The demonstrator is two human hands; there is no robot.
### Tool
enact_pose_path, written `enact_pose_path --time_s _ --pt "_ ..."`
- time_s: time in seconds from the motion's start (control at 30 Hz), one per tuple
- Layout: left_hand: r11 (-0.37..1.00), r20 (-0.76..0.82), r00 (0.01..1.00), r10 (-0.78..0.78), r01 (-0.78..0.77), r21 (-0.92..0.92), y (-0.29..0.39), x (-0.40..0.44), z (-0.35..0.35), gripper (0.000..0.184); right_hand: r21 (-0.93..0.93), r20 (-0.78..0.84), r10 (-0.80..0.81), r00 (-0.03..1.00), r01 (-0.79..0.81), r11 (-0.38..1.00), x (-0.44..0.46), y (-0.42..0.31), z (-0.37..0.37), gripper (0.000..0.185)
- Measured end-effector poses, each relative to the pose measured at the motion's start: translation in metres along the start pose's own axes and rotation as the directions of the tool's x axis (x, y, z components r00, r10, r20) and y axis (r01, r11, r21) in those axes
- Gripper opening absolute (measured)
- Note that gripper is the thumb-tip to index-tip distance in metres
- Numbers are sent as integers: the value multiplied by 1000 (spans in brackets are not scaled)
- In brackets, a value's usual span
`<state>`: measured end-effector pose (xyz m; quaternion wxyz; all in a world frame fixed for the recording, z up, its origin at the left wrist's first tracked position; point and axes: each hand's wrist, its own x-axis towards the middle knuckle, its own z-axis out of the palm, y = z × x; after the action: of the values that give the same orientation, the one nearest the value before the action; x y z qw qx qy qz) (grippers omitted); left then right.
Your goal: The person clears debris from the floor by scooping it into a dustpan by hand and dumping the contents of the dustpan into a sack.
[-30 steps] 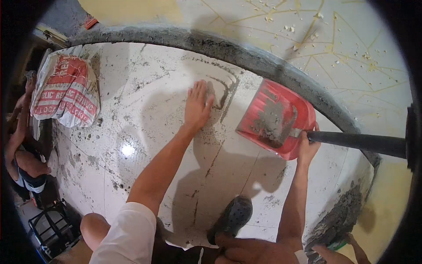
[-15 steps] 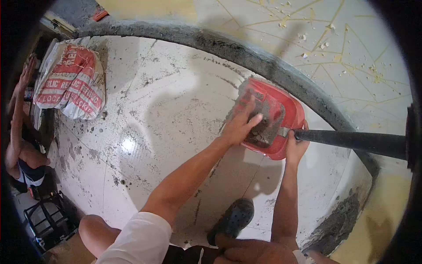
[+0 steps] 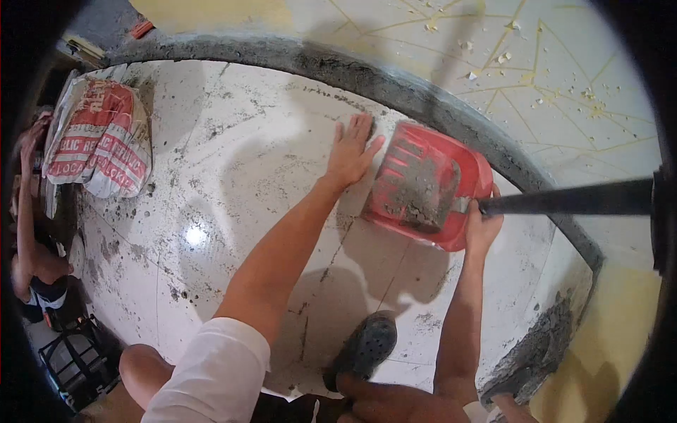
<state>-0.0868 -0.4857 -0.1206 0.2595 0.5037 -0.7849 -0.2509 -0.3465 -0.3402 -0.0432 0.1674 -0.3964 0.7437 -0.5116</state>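
A red dustpan with a long black handle lies on the white tiled floor, with grey wet-looking cement spread inside it. My right hand grips the back of the dustpan, near the base of the handle; some of its fingers are hidden. Just left of the dustpan's front edge, my left hand lies palm down over the tiles with fingers spread, holding nothing. Grey smears mark the tiles around it.
A red and white sack lies at the left, beside another person's arm. A grey cement strip borders the tiles along the wall. A dark clog is near the bottom, and rough cement at the lower right.
My left hand has moved out of the dustpan and leftward onto the tiles. Finger streaks now show in the cement near the pan's front. My right hand keeps its grip.
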Motion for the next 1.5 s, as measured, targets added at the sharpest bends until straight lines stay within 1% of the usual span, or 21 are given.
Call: enact_pose_path --time_s 0.2,0.27,0.3,0.43,0.5,0.53,0.63,0.7,0.77,0.83,0.9,0.93,0.97,1.03,1.1,1.17,1.2,1.27,1.37,1.43,1.5 --pt "806 34 992 -118 116 -581 62 -24 14 62 -36 25 16 1000 -16 999 6 -7 23 58" --pt "483 40 977 -208 139 -865 72 -35 9 58 40 52 85 995 -87 995 0 -4 21 59" --pt "473 30 974 -225 136 -870 74 -39 -5 56 41 49 97 994 -99 994 -3 -5 21 59" --pt "654 -50 928 -368 221 -723 28 -33 -25 61 57 4 68 998 -68 996 -12 -3 13 59" --pt "983 -153 985 -84 57 -174 3 -31 -23 69 73 -11 33 999 -32 997 -10 0 14 58" --pt "1000 -55 998 -24 24 -9 1 -32 -20 75 49 -10 29 1000 -29 998 -9 2 13 59" --pt "997 45 997 57 -55 -53 21 -27 -3 75 22 -7 21 1000 -21 1000 -7 4 15 59" --pt "976 96 994 42 -20 -216 53 -29 -1 70 8 -7 21 1000 -21 1000 -11 1 12 59" --pt "479 242 970 -11 217 -850 78 -32 2 62 45 -11 88 996 -88 995 -13 -8 13 60" --pt "566 165 986 32 118 -816 85 -36 -4 56 45 -11 71 997 -70 996 -11 -5 12 60" --pt "673 51 990 -131 127 -729 81 -38 -21 58 40 -10 60 998 -59 997 -14 -1 11 60" --pt "868 -103 979 -178 107 -485 58 -36 -8 60 29 -20 42 999 -42 999 -13 1 11 60" --pt "867 -104 978 -178 106 -486 41 -36 4 60 20 -28 21 999 -20 1000 -12 2 12 59" --pt "953 -135 983 123 -79 293 32 -33 2 62 33 -14 32 999 -32 999 -11 4 12 62" --pt "953 162 986 34 17 -304 61 -43 -1 64 49 1 46 999 -46 998 -11 3 11 64" --pt "684 372 927 55 236 -690 84 -59 -2 59 52 8 53 999 -54 997 -11 -2 11 64" --pt "688 366 929 53 232 -688 85 -64 -3 59 59 10 48 999 -49 997 -9 -1 11 64" --pt "878 28 996 85 -61 -475 76 -76 -11 54 72 2 50 999 -50 996 -11 5 10 65" --pt "988 -140 978 -152 152 -11 34 -74 -23 64 112 35 102 994 -106 988 -17 -2 -2 60" --pt "976 -91 972 -215 218 27 16 -79 -21 72 123 13 82 997 -83 989 -18 9 -10 59" --pt "978 35 999 -37 29 208 23 -87 -17 77 114 -50 63 997 -57 992 -19 13 -10 59"
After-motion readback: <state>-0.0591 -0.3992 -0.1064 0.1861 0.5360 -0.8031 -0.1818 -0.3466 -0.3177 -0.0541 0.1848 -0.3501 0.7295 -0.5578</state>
